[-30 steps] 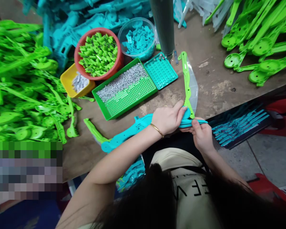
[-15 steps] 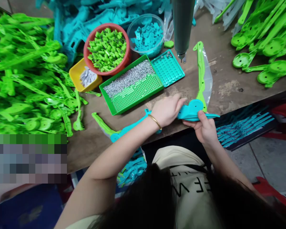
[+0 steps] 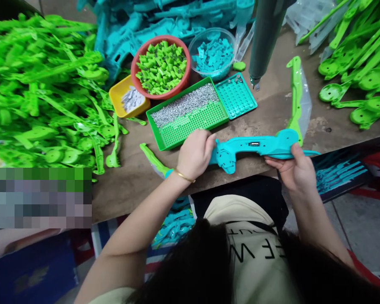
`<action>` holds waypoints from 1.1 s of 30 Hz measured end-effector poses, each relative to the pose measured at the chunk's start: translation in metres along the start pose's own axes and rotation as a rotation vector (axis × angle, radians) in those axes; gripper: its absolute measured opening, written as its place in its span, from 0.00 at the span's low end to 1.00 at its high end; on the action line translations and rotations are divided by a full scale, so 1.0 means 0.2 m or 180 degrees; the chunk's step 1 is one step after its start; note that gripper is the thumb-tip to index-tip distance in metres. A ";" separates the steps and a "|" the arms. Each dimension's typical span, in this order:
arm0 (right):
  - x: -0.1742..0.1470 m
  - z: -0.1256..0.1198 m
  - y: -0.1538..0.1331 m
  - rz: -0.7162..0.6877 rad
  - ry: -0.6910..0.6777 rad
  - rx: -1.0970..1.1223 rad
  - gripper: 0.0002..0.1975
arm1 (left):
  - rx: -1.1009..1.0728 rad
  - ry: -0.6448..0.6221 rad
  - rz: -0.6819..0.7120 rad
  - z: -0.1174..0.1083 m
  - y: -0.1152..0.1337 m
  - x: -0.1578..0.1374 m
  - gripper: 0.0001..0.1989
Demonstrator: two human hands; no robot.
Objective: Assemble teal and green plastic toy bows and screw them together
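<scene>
A blue plastic toy bow (image 3: 261,145) with a green limb at each end lies across the front of the table in the head view. My right hand (image 3: 296,169) grips its blue right end, thumb on top and fingers underneath. The right green limb (image 3: 296,97) points away from me, with clear plastic along its side. My left hand (image 3: 194,154) is closed over the left part of the blue body, hiding that stretch. Beyond it the left green limb (image 3: 153,159) sticks out.
An upright dark power driver (image 3: 266,46) hangs over the table. Behind my hands stand a green tray of screws (image 3: 161,141), a blue pegged tray (image 3: 237,97), a red bowl (image 3: 134,71), a yellow bin (image 3: 115,99) and a clear tub (image 3: 194,46). Green parts (image 3: 44,93) are heaped left.
My left hand has slid left along the toy bow, uncovering its middle and a dark slot there. My right hand keeps its grip on the right end. The whole view has shifted slightly.
</scene>
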State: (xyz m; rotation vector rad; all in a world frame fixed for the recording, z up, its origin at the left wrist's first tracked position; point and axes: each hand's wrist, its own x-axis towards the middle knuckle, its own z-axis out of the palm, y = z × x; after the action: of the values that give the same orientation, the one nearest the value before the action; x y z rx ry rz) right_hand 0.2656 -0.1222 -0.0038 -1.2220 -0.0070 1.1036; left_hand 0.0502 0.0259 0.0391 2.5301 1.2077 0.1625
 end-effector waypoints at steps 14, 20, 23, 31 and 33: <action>-0.03 0.35 0.22 0.0178 -0.1145 -0.2137 0.27 | 0.0523 -0.1178 -0.0692 -0.02 0.00 -0.11 0.31; 0.02 0.37 0.23 -0.0359 -0.0855 -0.1859 0.25 | 0.0712 -0.1433 -0.0555 -0.17 -0.07 -0.24 0.30; 0.00 0.35 0.23 0.0034 -0.1216 -0.1444 0.27 | 0.0864 -0.1316 -0.0703 -0.17 -0.12 -0.29 0.34; -0.28 0.48 0.48 0.1034 -0.2658 -0.2234 0.22 | 0.0471 -0.1192 -0.0644 -0.09 -0.10 -0.22 0.35; -0.30 0.49 0.52 0.0804 -0.2515 -0.2143 0.22 | 0.0372 -0.1223 -0.0500 -0.11 -0.10 -0.22 0.34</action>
State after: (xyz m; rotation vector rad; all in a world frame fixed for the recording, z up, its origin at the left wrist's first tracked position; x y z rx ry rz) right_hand 0.1123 -0.0983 -0.0084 -1.2998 -0.9088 1.8361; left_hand 0.0032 0.0094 0.0558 2.3963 1.2751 -0.4235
